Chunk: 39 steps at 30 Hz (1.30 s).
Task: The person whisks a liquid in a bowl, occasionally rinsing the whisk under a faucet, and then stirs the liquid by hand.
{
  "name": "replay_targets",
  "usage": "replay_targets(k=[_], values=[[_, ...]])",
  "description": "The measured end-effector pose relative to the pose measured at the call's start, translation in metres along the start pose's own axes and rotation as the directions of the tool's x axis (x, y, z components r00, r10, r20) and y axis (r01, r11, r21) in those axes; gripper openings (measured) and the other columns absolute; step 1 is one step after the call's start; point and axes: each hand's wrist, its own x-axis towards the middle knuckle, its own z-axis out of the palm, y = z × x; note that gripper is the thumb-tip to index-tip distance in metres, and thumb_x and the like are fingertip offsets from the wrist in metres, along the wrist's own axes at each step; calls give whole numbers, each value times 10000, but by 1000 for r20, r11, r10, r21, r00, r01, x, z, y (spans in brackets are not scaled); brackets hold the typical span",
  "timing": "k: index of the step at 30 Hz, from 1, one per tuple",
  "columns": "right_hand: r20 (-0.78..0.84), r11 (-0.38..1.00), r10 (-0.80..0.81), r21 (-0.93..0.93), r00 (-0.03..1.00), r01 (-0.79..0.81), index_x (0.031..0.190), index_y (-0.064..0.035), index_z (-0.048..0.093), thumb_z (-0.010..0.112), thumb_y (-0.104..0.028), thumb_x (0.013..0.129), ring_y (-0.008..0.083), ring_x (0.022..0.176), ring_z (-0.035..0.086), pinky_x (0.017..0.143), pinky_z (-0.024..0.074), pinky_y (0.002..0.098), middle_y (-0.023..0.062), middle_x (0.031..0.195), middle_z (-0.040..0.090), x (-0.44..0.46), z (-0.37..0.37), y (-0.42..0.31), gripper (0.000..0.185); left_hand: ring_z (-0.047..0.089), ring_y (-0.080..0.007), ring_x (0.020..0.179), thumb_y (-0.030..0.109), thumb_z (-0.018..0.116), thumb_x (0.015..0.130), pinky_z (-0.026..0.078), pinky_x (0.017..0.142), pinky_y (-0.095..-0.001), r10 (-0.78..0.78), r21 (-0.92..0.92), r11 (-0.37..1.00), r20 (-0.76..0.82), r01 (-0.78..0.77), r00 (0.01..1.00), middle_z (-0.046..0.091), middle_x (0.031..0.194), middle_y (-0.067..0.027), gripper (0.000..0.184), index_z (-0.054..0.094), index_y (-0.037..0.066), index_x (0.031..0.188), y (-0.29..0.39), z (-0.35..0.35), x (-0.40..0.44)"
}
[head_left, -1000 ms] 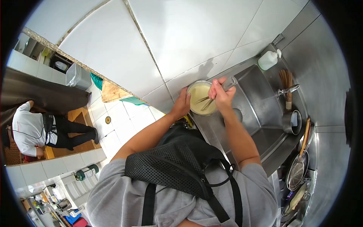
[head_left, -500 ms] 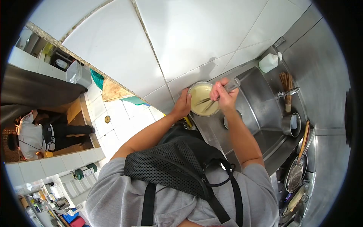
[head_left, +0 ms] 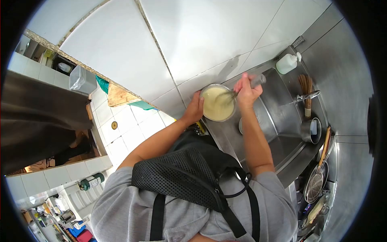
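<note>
A round metal bowl of pale yellow batter stands on the steel ledge beside the sink, close to the tiled wall. My left hand grips the bowl's left rim, fingers wrapped against its side. In my right hand, closed around its handle, is a whisk. The wires of the whisk dip into the batter at the bowl's upper right and look blurred by motion.
A steel sink lies right of the bowl. Beyond it are a soap bottle, a stick brush, a tap, a metal pot and a strainer. A person is mostly hidden behind a dark curtain at left.
The whisk and my right hand have shifted right and slightly up, with the whisk lying flatter. My left hand stays on the bowl. The curtain now covers most of the other person.
</note>
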Motion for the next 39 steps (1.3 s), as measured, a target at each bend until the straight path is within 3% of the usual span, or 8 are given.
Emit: replay_targets(k=[12, 17, 21, 24, 28, 32, 35, 39], values=[[81, 933, 290, 196, 953, -301, 695, -58, 408, 569, -136, 945, 153, 390, 378, 391, 345, 320, 39, 499, 389, 1, -13, 10, 308, 483, -385, 1207, 159, 358, 1013, 355, 1034, -398, -61, 2, 998, -4, 61, 998, 490, 1272, -267, 386, 359, -29, 1350, 8, -1, 1], [-189, 987, 94, 146, 977, -67, 691, -67, 389, 568, -110, 933, 164, 389, 379, 391, 347, 344, 51, 488, 382, 18, -18, 13, 304, 500, -337, 1209, 210, 349, 1031, 362, 1027, -379, -11, 58, 998, -3, 11, 1000, 511, 1273, -241, 409, 344, -4, 1378, 1, -2, -1], [143, 917, 348, 155, 926, -368, 721, -66, 395, 577, -114, 929, 153, 392, 384, 383, 340, 329, 45, 500, 394, 12, -17, 5, 281, 489, -332, 1222, 206, 351, 1029, 355, 1033, -376, -23, 42, 999, -7, 23, 1000, 502, 1286, -236, 410, 346, -3, 1382, 2, -2, -2], [-243, 977, 114, 201, 963, -65, 678, -57, 407, 598, -65, 903, 149, 380, 404, 380, 357, 337, 46, 487, 418, 19, -13, 6, 295, 486, -335, 1224, 201, 352, 1027, 354, 1034, -375, -6, 63, 998, 8, 5, 1000, 496, 1290, -238, 411, 345, -2, 1383, 6, -3, -2], [164, 944, 290, 112, 943, -310, 635, -61, 410, 587, -73, 912, 138, 378, 405, 372, 335, 305, 32, 487, 414, 1, -15, 2, 328, 478, -359, 1226, 195, 355, 1023, 352, 1036, -386, -37, 63, 997, 6, 37, 999, 483, 1294, -259, 415, 338, -24, 1375, 3, -3, 1], [-194, 986, 72, 162, 978, -40, 654, -58, 425, 612, -63, 893, 140, 374, 419, 369, 334, 316, 43, 479, 435, 11, -13, 6, 303, 475, -373, 1222, 190, 363, 1021, 354, 1034, -396, -38, 50, 998, 12, 37, 999, 479, 1290, -272, 414, 341, -46, 1360, 14, -4, -1], [157, 920, 272, 248, 949, -304, 683, -58, 443, 617, -61, 892, 132, 373, 420, 365, 328, 299, 30, 485, 449, -6, -6, 7, 272, 488, -348, 1221, 204, 345, 1025, 356, 1031, -384, -56, 46, 997, 16, 55, 998, 489, 1291, -252, 412, 333, -2, 1382, 5, -4, -2], [-99, 994, 73, 94, 992, -64, 737, -51, 416, 611, -72, 899, 143, 378, 411, 366, 356, 322, 44, 500, 420, 18, -7, 2, 254, 485, -344, 1221, 197, 346, 1024, 353, 1032, -379, 0, 64, 998, 19, -1, 1000, 490, 1283, -250, 405, 339, -2, 1377, 4, -4, -2]])
